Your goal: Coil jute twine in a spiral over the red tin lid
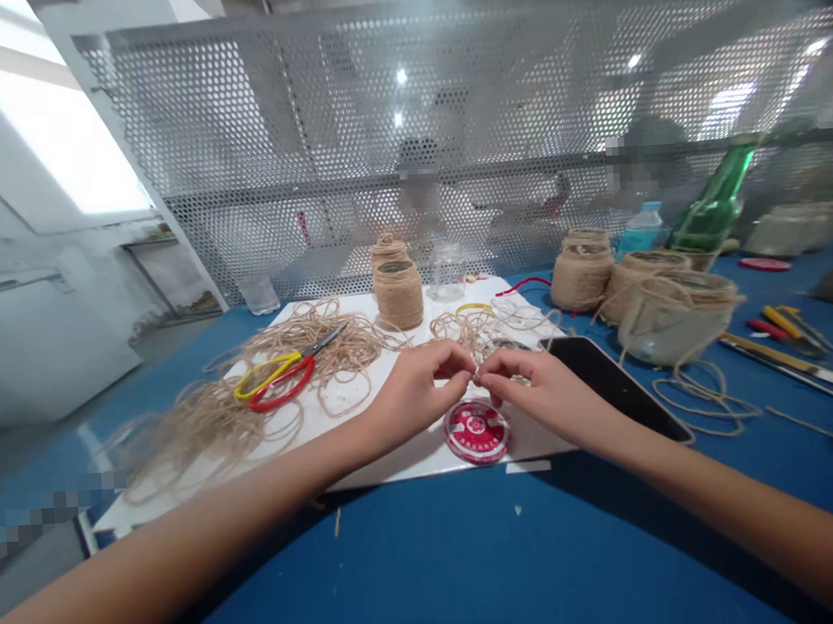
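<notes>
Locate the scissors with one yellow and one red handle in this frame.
On the left side of the head view, the scissors lie on loose tan twine over the white board, left of the left hand.

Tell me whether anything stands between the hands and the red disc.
Nothing visible does: the red disc lies on the white board, just below the left hand and right hand in the picture. Anything they hold is too small to identify.

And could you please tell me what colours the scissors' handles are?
The scissors have one yellow handle and one red handle, best seen in the head view.
</notes>
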### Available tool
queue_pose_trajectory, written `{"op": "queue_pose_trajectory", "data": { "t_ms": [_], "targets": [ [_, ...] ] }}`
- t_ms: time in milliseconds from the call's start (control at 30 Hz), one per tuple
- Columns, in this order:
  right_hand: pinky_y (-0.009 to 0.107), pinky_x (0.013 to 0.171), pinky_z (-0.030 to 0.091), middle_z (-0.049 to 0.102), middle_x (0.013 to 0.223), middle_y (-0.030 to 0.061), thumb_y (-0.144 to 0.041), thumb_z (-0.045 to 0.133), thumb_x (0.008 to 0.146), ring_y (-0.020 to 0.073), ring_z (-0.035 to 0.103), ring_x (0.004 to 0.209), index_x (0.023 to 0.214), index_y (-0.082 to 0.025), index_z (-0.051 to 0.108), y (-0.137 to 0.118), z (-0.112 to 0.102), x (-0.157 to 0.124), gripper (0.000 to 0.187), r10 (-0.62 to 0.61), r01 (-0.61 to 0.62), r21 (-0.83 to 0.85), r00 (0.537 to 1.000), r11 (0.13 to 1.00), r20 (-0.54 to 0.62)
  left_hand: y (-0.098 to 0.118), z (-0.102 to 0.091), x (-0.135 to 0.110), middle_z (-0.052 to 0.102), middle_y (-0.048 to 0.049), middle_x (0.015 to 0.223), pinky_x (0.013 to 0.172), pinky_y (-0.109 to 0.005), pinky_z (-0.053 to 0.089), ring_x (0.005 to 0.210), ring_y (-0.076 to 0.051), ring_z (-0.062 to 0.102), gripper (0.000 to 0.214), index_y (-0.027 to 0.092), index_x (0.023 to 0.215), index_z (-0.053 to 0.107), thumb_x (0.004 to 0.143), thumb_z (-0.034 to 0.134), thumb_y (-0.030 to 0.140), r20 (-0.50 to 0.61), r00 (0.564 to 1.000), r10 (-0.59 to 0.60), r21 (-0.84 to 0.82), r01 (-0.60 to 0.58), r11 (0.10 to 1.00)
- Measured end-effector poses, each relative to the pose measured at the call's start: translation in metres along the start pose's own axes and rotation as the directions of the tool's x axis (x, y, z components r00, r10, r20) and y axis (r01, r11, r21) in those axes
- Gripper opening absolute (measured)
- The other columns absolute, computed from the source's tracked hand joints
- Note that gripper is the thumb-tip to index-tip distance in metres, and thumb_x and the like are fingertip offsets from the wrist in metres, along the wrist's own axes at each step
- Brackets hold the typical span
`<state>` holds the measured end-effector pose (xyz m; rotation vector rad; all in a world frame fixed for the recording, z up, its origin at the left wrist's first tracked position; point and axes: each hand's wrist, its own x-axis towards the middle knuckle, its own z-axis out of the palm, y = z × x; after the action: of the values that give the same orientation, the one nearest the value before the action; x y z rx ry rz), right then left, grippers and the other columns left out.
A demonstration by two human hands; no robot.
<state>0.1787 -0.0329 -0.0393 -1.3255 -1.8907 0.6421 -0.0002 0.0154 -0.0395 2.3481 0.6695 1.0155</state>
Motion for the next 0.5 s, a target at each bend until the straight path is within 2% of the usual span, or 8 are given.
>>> {"op": "queue_pose_trajectory", "data": {
  "t_ms": [233, 400, 500],
  "targets": [
    [0.026, 0.067, 0.038, 0.063, 0.073, -0.0010, -0.029, 0.051, 0.085, 0.0137, 0.055, 0.070, 0.077, -0.020, 0.060, 0.0007, 0.0019, -0.0023, 0.015, -0.045, 0.044, -0.081, 0.999, 0.996, -0.016, 0.0048, 0.0021, -0.0028, 0.062, 0.0002, 0.077, 0.067, -0.023, 0.047, 0.074, -0.011, 0.058, 0.008, 0.015, 0.082, 0.061, 0.079, 0.056, 0.009, -0.012, 1.000, 0.022, 0.090, -0.021, 0.996],
    [0.035, 0.083, 0.029, 0.064, 0.073, -0.0017, -0.026, 0.054, 0.084, 0.0144, 0.053, 0.070, 0.076, -0.021, 0.061, -0.0006, 0.0029, -0.0030, 0.011, -0.083, 0.075, -0.156, 0.996, 0.985, -0.041, 0.0074, 0.0036, -0.0027, 0.064, 0.0010, 0.076, 0.067, -0.022, 0.049, 0.071, -0.010, 0.060, 0.007, 0.016, 0.085, 0.060, 0.081, 0.055, 0.011, -0.022, 0.999, 0.030, 0.079, -0.028, 0.997],
    [0.031, 0.076, 0.032, 0.063, 0.071, -0.0017, -0.026, 0.053, 0.084, 0.0138, 0.052, 0.068, 0.074, -0.021, 0.061, -0.0009, 0.0016, -0.0027, 0.014, -0.073, 0.067, -0.131, 0.996, 0.989, -0.046, 0.0063, 0.0009, -0.0025, 0.065, -0.0001, 0.079, 0.067, -0.021, 0.049, 0.074, -0.010, 0.060, 0.009, 0.016, 0.086, 0.061, 0.081, 0.054, 0.010, -0.009, 0.997, 0.076, 0.093, -0.075, 0.993]
  ]
}}
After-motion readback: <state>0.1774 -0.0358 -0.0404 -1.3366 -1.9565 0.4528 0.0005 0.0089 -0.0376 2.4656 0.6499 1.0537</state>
